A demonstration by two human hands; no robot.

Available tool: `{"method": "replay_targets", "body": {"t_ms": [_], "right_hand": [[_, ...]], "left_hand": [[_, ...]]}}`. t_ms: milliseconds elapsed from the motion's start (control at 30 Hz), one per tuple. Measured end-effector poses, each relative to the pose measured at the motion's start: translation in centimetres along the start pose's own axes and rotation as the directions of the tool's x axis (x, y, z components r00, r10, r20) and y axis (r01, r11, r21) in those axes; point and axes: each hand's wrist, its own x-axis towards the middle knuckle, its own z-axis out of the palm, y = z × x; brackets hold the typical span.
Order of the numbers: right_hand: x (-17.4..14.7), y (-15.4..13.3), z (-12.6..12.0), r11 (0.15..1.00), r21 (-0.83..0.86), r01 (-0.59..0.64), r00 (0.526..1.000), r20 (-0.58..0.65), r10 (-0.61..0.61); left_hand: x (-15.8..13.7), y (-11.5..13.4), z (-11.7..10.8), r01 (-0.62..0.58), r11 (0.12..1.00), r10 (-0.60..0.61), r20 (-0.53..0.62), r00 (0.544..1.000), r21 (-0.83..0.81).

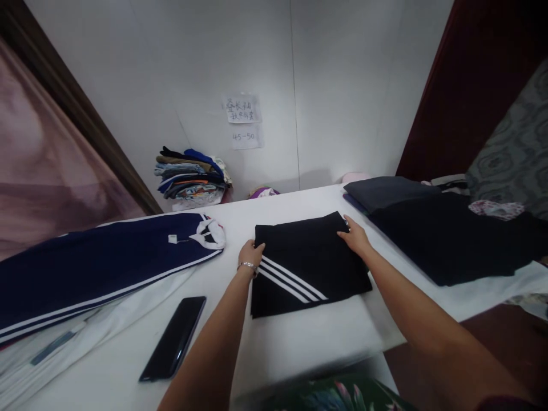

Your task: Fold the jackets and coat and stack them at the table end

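A black garment (308, 251) lies folded into a rough rectangle on the white table. Three white stripes run slantwise across its lower left part; whether it is a top or trousers I cannot tell. My left hand (251, 254) pinches its left edge, thumb on top and the other fingers mostly hidden at the side. At the upper right corner, my right hand (355, 236) is closed on the cloth the same way, thumb above. The garment looks fairly flat, its lower edge near the table's front.
Navy striped clothing (107, 262) with a white collar-like end lies left, near a black phone (174, 338). Dark clothes (445, 234) are heaped at right. A stack of folded clothes (190, 177) stands at the back by the wall, below paper signs (243, 109).
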Motion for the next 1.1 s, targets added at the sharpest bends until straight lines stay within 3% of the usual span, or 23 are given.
{"method": "replay_targets", "body": {"t_ms": [133,233,333,400,467,533,600,633,733,933,1000,1100], "right_hand": [[0.6,1.1,1.4,0.993,-0.118,-0.024,0.994,0.104,0.037],[-0.1,2.2,1.4,0.992,-0.123,-0.032,0.993,0.11,0.046],[-2.0,2.7,0.3,0.993,-0.113,0.046,0.998,0.045,-0.041],[-4.3,2.5,-0.6,0.973,-0.066,0.22,0.975,0.015,-0.22],[-7.2,2.1,-1.5,0.906,0.0,0.423,0.904,0.075,-0.422],[-9.9,1.8,-2.0,0.819,0.046,0.573,0.794,0.217,-0.568],[-11.8,1.8,-2.2,0.741,0.044,0.67,0.686,0.343,-0.641],[-12.4,1.9,-2.2,0.715,0.025,0.698,0.655,0.38,-0.653],[-13.0,2.6,-2.0,0.685,-0.051,0.727,0.644,0.394,-0.655],[-12.6,4.6,-2.0,0.636,-0.093,0.766,0.627,0.327,-0.707],[-12.5,5.2,-2.1,0.639,-0.09,0.764,0.631,0.317,-0.709],[-12.7,6.0,-2.2,0.681,-0.118,0.723,0.676,0.324,-0.662]], "left_hand": [[1.0,-0.4,1.7,0.099,0.994,-0.102,0.067,0.993,0.043],[0.1,-1.5,1.8,0.053,0.998,-0.054,0.038,0.998,0.029],[-2.5,-2.8,0.9,-0.136,0.991,0.136,-0.044,0.99,-0.007],[-5.0,-3.9,0.3,-0.345,0.938,0.341,-0.074,0.937,-0.038],[-7.7,-5.0,-0.1,-0.548,0.834,0.545,-0.053,0.836,-0.059],[-9.9,-6.1,-0.2,-0.683,0.729,0.684,0.008,0.729,-0.054],[-11.3,-7.1,0.1,-0.741,0.671,0.74,0.078,0.668,-0.023],[-11.6,-7.4,0.2,-0.754,0.657,0.75,0.1,0.653,-0.006],[-11.9,-7.9,0.7,-0.763,0.646,0.758,0.098,0.645,0.031],[-12.2,-7.7,0.7,-0.798,0.601,0.799,-0.013,0.601,0.052],[-12.4,-7.9,0.6,-0.777,0.626,0.78,-0.049,0.624,0.065],[-12.6,-8.1,0.5,-0.711,0.691,0.721,-0.05,0.691,0.13]]}}
